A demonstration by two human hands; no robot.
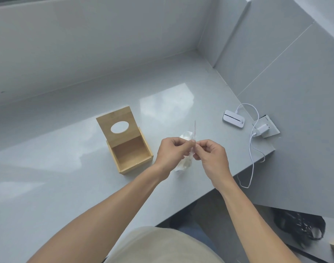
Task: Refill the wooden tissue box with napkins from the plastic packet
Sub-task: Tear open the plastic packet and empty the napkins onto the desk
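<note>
The wooden tissue box (132, 160) stands open and empty on the grey counter, its lid (119, 123) with an oval hole tilted up at the back. Just right of it, both my hands hold the clear plastic packet of white napkins (186, 164) above the counter. My left hand (171, 151) and my right hand (209, 155) pinch the packet's top edge between fingertips, close together. A thin strip with a red line (195, 128) sticks up from the pinch. The hands hide most of the packet.
A small white device (233, 119) with a white cable (251, 149) and a plug adapter (262, 130) lies at the right, near the counter's edge (219, 192). A black bag (299, 226) sits on the floor below. Walls enclose the counter at the back and right.
</note>
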